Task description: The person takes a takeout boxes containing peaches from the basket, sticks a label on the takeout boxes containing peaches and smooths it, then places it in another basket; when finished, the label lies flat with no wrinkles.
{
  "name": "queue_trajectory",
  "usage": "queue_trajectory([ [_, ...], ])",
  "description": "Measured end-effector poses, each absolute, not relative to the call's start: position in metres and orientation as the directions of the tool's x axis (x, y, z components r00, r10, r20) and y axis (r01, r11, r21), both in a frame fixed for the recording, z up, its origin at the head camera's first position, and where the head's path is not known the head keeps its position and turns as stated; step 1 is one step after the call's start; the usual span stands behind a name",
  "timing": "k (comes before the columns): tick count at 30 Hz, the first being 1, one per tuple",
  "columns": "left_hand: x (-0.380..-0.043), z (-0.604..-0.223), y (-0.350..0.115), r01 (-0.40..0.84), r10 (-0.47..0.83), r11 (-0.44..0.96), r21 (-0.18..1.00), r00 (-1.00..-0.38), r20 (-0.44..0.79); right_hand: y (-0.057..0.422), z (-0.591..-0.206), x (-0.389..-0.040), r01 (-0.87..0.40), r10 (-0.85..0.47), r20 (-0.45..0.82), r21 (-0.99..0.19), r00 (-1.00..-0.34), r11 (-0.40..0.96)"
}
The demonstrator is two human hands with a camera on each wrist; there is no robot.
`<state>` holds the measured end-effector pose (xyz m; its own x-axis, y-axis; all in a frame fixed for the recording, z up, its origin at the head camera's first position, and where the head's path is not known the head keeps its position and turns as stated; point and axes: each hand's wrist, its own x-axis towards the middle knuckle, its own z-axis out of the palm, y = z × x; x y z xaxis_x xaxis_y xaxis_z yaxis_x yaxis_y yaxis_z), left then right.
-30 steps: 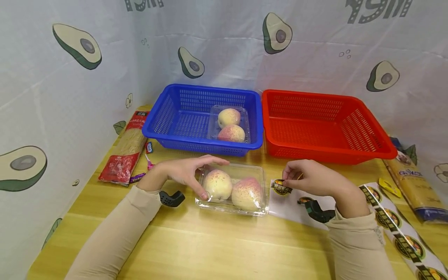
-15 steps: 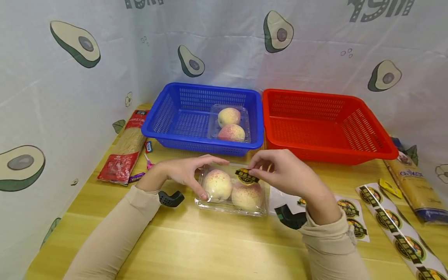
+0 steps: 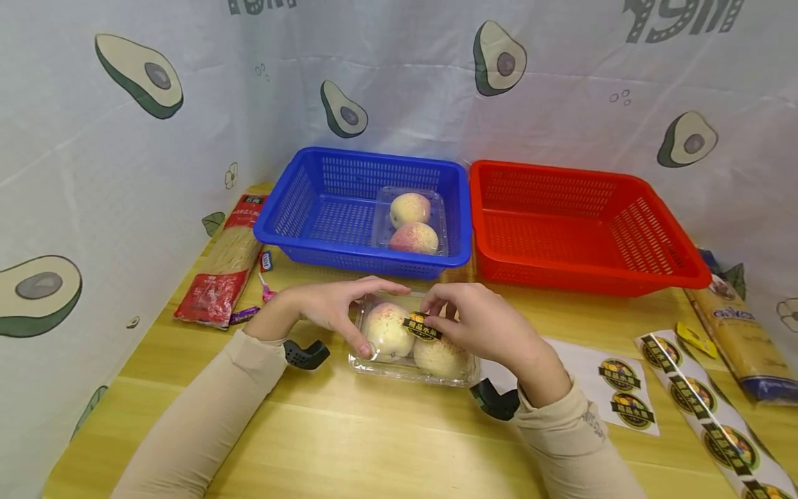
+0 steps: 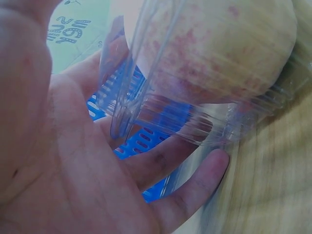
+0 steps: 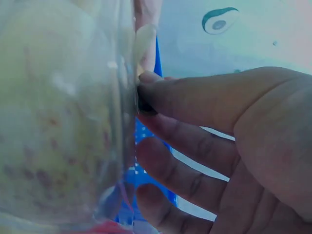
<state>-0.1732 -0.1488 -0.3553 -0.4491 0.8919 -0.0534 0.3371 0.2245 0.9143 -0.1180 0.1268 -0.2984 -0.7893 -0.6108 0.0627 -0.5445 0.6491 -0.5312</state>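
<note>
Left hand gripping clear box, right hand pinching sticker; blue basket, red basket behind

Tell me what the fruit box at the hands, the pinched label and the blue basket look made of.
Fruit box: likely thin, glossy clear plastic; the fruit shows through and edges glint.
Label: paper or film, by its thin printed face; finish unclear.
Blue basket: probably moulded plastic, slightly shiny; even colour, slotted walls.

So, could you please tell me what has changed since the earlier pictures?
The right hand, pinching the sticker, has moved left from the backing sheet to over the clear box. The left hand still holds the box; the blue basket and red basket stayed put.
</note>
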Motion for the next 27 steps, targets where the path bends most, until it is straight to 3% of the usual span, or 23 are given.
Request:
queue_trajectory([
  [12,-0.1736,-0.3570,-0.1494,0.338,0.890,0.235,0.912,-0.452,-0.061,0.1212,-0.2931,-0.1123,-0.591,-0.609,0.172,-0.542,-0.774,0.598],
  [27,-0.1737,-0.3563,-0.1489,0.350,0.895,0.219,0.911,-0.443,-0.045,0.1191,-0.2979,-0.1151,-0.561,-0.596,0.077,-0.447,-0.800,0.696],
])
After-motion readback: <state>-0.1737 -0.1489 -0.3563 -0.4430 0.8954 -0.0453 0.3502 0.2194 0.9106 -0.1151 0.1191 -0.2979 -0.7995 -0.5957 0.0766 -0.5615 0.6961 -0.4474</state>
